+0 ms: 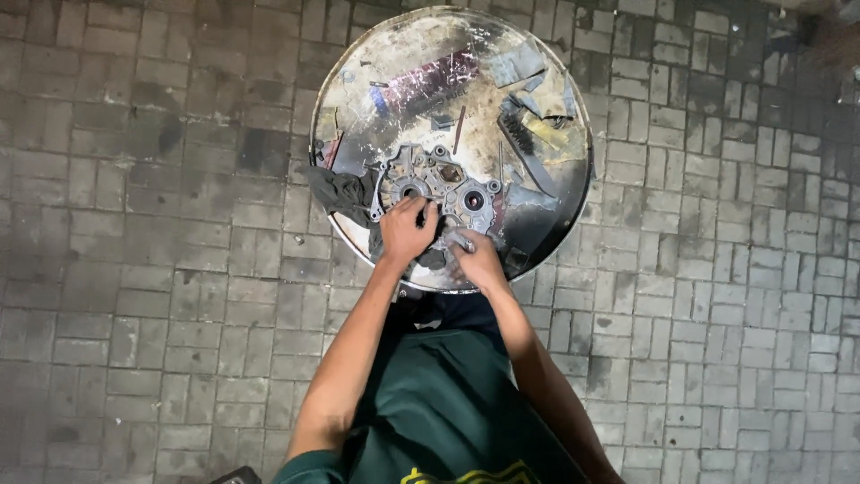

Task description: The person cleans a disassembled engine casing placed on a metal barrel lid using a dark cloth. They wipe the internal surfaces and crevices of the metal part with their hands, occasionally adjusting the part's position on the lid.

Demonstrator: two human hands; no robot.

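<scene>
A grey metal engine casing point(439, 184) with round bores lies in a wide, dirty round metal tray point(358, 90) on the paved ground. My left hand point(406, 230) rests on the casing's near edge, fingers curled over it. Just to its right, my right hand point(477, 258) is closed around a small grey object at the casing's lower right corner; what that object is I cannot tell. A dark rag point(343, 193) hangs over the tray's left rim beside the casing.
A black brush point(518, 134), a thin rod point(459, 130), a dark ribbed part point(430, 81) and scraps of sheet material lie in the far half of the tray. Grey brick paving point(152, 269) surrounds it. My green-clad knees are below the tray.
</scene>
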